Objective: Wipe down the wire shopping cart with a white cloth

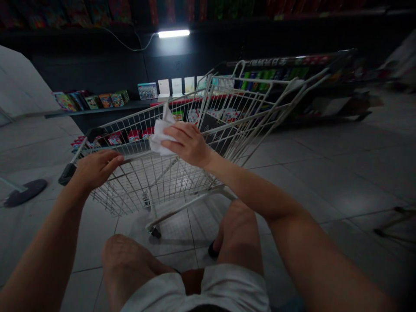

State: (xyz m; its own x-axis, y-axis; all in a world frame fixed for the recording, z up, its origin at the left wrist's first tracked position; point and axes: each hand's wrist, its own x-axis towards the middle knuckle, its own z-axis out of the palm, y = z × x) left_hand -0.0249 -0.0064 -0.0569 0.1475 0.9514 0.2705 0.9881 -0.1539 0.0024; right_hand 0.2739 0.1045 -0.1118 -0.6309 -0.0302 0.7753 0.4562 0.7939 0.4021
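A white wire shopping cart (227,112) stands on the tiled floor in front of me, its basket empty. My left hand (95,167) is wrapped over the cart's handle bar (136,158) near its left end. My right hand (188,143) grips a crumpled white cloth (160,132) and holds it against the cart's rear frame just above the handle. My bare knees show below, close to the cart's rear wheel (154,231).
Dark shelves (97,110) with colourful boxes and cards run along the back wall under a strip light (173,33). A dark round stand base (26,191) lies on the floor at left. Metal legs (394,221) stand at the right edge.
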